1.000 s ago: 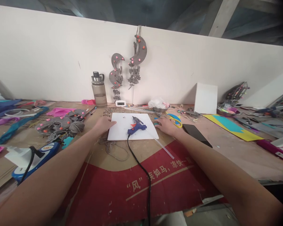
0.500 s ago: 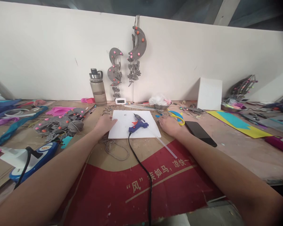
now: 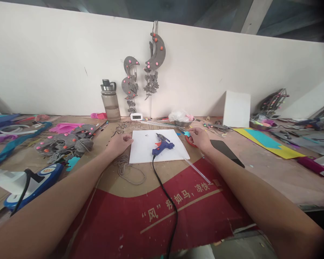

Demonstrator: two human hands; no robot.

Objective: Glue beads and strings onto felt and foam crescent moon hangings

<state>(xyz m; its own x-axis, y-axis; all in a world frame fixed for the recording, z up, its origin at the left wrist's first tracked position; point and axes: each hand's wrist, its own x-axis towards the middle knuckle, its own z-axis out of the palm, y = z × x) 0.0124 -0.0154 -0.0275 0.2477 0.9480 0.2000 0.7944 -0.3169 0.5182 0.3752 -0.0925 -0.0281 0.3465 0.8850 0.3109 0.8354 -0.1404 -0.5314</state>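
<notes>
My left hand (image 3: 120, 142) rests flat on the table and touches the left edge of a white board (image 3: 148, 153). A blue hot glue gun (image 3: 163, 144) lies on that board, and its black cord (image 3: 166, 194) runs toward me. Just off the board's right edge, my right hand (image 3: 202, 139) pinches a small teal piece (image 3: 187, 133) between its fingertips. Something red (image 3: 190, 142) shows under that hand; I cannot tell what it is. A clear glue stick (image 3: 197, 169) lies slanted in front of the board.
A black phone (image 3: 226, 153) lies right of my right hand. A water bottle (image 3: 110, 100), a small clock (image 3: 136, 116) and a white box (image 3: 236, 109) stand by the wall under grey moon hangings (image 3: 151, 64). Grey yarn and felt pieces (image 3: 70, 144) clutter the left.
My right hand has lifted off the table beside the board and now pinches the teal piece. The left hand stays at the board's edge. The view has shifted slightly.
</notes>
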